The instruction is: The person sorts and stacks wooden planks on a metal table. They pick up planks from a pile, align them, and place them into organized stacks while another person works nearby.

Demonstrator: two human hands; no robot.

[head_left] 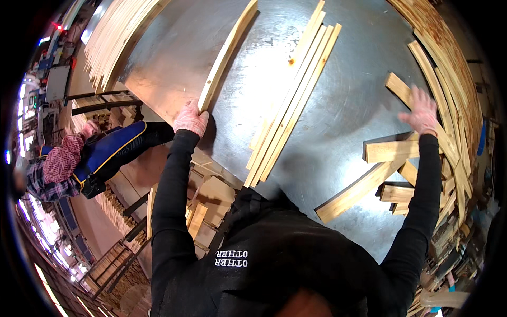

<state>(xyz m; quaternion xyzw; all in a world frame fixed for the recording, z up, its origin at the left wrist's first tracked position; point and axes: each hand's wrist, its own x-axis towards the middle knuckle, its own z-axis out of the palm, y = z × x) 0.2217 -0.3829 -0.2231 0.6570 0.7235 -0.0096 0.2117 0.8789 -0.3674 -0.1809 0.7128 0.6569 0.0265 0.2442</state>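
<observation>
Apparently I'm sorting wood, and the step in hand looks like handling 1 long strip at the left of the metal table. My left hand, gloved, is wrapped around the strip's near end; the rest of it runs away from me over the tabletop, and I can't tell whether it lies flat or is slightly raised. My right hand is wide, fingers spread, holding nothing that I can make out. It sits right by a wooden stick among the jumbled offcuts on the right; whether it touches, I can't tell. Between my 2 hands, apart from both, lies a bundle of strips, roughly side by side.

I'd judge the next move calls for a firm left grip, swinging the strip without knocking the bundle, while my right fingers narrow on a piece before pulling it free of its neighbours.
</observation>
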